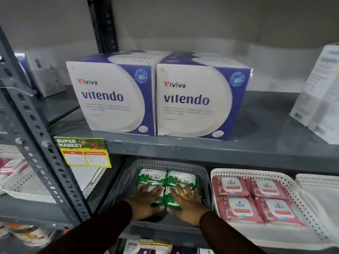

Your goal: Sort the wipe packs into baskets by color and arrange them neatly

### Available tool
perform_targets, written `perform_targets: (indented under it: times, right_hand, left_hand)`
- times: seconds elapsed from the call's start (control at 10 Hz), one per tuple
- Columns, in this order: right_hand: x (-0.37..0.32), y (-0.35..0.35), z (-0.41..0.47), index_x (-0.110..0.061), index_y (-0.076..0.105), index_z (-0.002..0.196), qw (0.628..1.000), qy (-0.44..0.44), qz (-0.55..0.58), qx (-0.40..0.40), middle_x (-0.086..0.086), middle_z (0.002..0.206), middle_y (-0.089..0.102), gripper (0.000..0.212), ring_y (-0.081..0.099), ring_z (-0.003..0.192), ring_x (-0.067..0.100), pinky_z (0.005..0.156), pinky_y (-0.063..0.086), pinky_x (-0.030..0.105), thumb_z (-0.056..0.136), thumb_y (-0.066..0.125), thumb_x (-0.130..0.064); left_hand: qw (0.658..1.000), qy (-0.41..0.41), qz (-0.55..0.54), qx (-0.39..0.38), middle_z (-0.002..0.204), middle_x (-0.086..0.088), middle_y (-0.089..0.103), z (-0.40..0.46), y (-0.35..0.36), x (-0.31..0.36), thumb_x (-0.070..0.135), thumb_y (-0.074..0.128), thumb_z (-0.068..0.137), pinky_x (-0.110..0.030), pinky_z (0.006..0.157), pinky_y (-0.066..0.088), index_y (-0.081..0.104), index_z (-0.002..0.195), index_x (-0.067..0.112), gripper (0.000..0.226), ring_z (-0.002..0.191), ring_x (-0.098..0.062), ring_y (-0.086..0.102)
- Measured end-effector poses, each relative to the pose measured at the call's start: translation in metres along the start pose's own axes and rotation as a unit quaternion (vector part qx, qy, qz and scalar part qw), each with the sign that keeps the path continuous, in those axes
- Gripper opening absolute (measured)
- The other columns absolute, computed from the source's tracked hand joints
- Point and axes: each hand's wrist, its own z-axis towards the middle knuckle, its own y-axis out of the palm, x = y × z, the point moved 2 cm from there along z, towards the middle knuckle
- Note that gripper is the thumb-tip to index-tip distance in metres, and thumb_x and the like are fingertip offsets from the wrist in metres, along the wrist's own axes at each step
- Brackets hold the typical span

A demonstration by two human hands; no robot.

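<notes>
Several green wipe packs (166, 177) lie flat in a grey perforated basket (201, 173) on the lower shelf. My left hand (145, 200) rests palm-down on the near left green pack, fingers spread. My right hand (185, 202) lies flat on the near right green pack, fingers apart. Both hands press on the packs without gripping them. To the right, a white perforated basket (297, 195) holds several pink wipe packs (256, 198) in two neat rows.
Two large white-and-purple boxes (157, 99) stand on the grey shelf (201, 145) above. A grey slotted upright (36, 143) stands at the left with a yellow price tag (82, 152). Another white basket (27, 186) with pink packs is at the far left. White boxes (321, 99) at right.
</notes>
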Motion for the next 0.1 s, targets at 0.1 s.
perform_targets:
  times: [0.1]
  right_hand:
    - [-0.007,-0.0154,-0.0353,-0.03,0.001,0.157,0.983,-0.056,0.08,0.156,-0.014,0.158,-0.017,0.07,-0.026,0.147,0.009,0.125,-0.003,0.043,0.096,0.019,-0.061]
  left_hand:
    - [0.987,0.065,-0.058,0.137,0.157,0.016,-0.002,-0.0222,-0.0101,0.0318,0.074,0.017,0.09,-0.031,0.118,0.001,0.008,0.154,0.036,0.075,0.145,-0.008,-0.011]
